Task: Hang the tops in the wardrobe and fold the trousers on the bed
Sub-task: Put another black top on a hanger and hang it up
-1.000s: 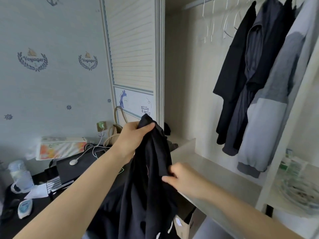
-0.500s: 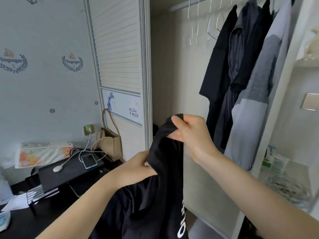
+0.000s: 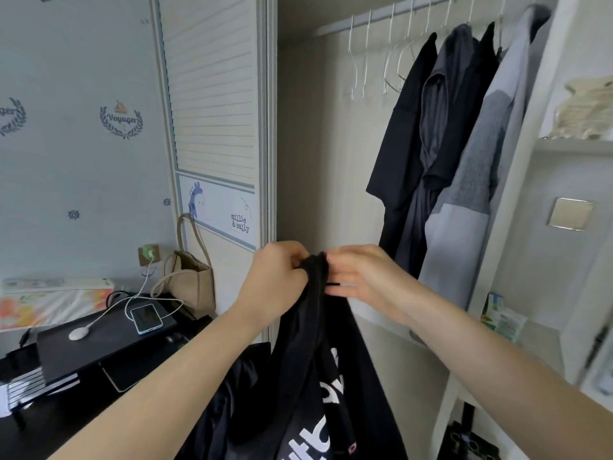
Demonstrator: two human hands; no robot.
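Note:
A black top (image 3: 298, 370) with white lettering hangs down in front of me, before the open wardrobe. My left hand (image 3: 277, 280) grips its bunched upper edge. My right hand (image 3: 360, 277) is at the same spot from the right, its fingers pinching the fabric. High in the wardrobe runs a rail (image 3: 398, 13) with several empty white hangers (image 3: 360, 58). To their right hang a black top (image 3: 403, 134), a dark grey garment (image 3: 438, 127) and a light grey sweatshirt (image 3: 477, 200).
The wardrobe's sliding door (image 3: 215, 111) stands left of the opening. A beige bag (image 3: 190, 283) leans against it. Below left, a dark desk (image 3: 99, 336) holds a phone (image 3: 146, 318) on a white cable. Shelves (image 3: 577, 146) with small items are at the right.
My left hand rose from the top's middle to its upper edge, beside my right hand. The view shifted up toward the rail, and the top's white lettering now shows more.

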